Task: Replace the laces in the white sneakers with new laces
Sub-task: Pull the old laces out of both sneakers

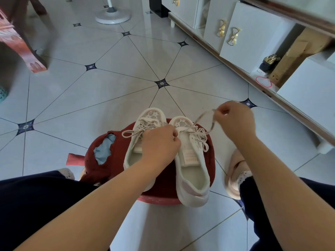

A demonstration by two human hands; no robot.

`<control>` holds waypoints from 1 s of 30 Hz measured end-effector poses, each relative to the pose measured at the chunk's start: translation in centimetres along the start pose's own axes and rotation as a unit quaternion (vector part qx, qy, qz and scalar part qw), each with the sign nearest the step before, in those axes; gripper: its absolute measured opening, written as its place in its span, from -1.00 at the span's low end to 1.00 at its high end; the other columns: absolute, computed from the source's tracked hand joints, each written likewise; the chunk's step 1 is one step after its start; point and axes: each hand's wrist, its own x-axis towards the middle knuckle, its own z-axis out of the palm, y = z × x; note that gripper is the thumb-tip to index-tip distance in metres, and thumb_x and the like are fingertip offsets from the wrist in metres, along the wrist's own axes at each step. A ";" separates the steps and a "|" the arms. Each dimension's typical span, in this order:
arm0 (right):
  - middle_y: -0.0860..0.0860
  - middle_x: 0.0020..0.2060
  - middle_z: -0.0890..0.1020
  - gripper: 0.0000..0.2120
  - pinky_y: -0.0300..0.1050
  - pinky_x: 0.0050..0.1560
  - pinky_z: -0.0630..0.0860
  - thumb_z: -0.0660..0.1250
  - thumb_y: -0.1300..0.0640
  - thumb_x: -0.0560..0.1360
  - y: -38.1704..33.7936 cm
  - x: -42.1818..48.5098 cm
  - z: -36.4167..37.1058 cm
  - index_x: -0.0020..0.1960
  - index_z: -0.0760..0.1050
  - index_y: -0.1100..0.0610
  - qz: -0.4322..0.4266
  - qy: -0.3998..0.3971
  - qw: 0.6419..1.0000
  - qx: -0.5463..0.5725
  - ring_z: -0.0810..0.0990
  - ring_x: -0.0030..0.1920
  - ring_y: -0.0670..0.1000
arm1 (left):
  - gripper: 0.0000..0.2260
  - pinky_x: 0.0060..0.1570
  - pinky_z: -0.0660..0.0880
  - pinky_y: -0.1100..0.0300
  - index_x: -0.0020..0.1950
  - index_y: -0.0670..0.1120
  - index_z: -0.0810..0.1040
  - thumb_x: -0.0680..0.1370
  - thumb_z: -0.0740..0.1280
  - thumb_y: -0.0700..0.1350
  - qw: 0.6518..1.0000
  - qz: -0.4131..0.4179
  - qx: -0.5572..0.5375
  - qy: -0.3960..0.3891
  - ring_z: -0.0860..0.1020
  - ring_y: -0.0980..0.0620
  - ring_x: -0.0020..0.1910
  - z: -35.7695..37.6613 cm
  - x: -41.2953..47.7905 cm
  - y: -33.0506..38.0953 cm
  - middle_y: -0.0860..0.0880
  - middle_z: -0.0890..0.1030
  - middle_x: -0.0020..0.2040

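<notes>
the right hand (235, 122) pinches a loop of lace (204, 116) between thumb and fingertips, the other fingers curled in. it is lifted up and off to the right of the shoe. the loop runs slack from the pinch down to the upper eyelets of the right shoe (192, 174), where more loose lace lies tangled.

the left hand (159, 144) is curled onto that shoe at the top of its tongue and holds it down. whether a strand is also caught under those fingers is hidden by the back of the hand.

the step looks like stripping the old lace, and it is early: the lower rows are threaded and the left shoe (143, 122) is fully laced, bow and all.

to do it well, pull along the line of the eyelet, not sideways, so the lace slides and does not drag the shoe over. work one crossing at a time from the top down, and free the slack on both sides before tugging. the left hand should press close to the eyelet being emptied. the toe panel looks like lace fabric, so a hard yank could snag it.

both shoes sit side by side, toes away, on a stool (159, 201) with a torn red cloth (101, 165), between the person's knees. the right shoe's heel overhangs the near rim, so a strong pull could tip it off. no new laces are in view.
</notes>
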 end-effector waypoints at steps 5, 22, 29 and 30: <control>-0.01 0.01 0.59 -0.75 -0.07 0.07 0.42 0.28 0.03 0.49 -2.4 -2.6 3.7 0.14 0.57 0.03 -0.169 -0.169 0.969 -0.058 0.49 0.06 0.02 | -0.83 0.13 0.36 0.07 0.05 -0.02 0.56 0.52 0.22 -0.08 1.000 0.007 0.012 0.001 0.55 -0.03 -0.03 0.0 0.2 0.1 0.00 0.63 -0.10; 0.02 -0.22 0.57 -0.84 -0.22 -0.42 0.32 0.23 0.14 0.49 -0.4 0.7 -2.2 -0.04 0.57 0.14 0.053 0.036 0.998 0.023 0.41 -0.42 -0.07 | -0.82 0.14 0.36 0.09 0.07 -0.02 0.54 0.53 0.22 -0.08 1.000 0.001 0.010 -0.005 0.54 -0.01 -0.02 -0.2 -0.1 -0.2 0.03 0.62 -0.08; 0.05 -0.32 0.59 -0.81 -0.20 -0.31 0.53 0.17 0.23 0.52 0.7 1.2 -3.6 -0.11 0.54 0.28 0.228 0.132 0.928 0.264 0.55 -0.41 -0.09 | -0.83 0.09 0.36 0.12 0.05 -0.01 0.54 0.53 0.21 -0.09 1.000 0.005 0.018 -0.005 0.54 0.00 -0.07 -0.2 -0.1 -0.1 0.04 0.61 -0.13; 0.08 -0.25 0.62 -0.82 -0.22 -0.34 0.50 0.17 0.24 0.52 0.4 1.0 -3.4 -0.16 0.52 0.23 0.228 0.101 0.925 0.285 0.55 -0.41 -0.09 | -0.83 0.08 0.35 0.13 0.04 -0.01 0.54 0.53 0.21 -0.10 1.000 0.001 0.021 -0.004 0.54 0.00 -0.07 -0.2 0.0 -0.2 0.03 0.61 -0.13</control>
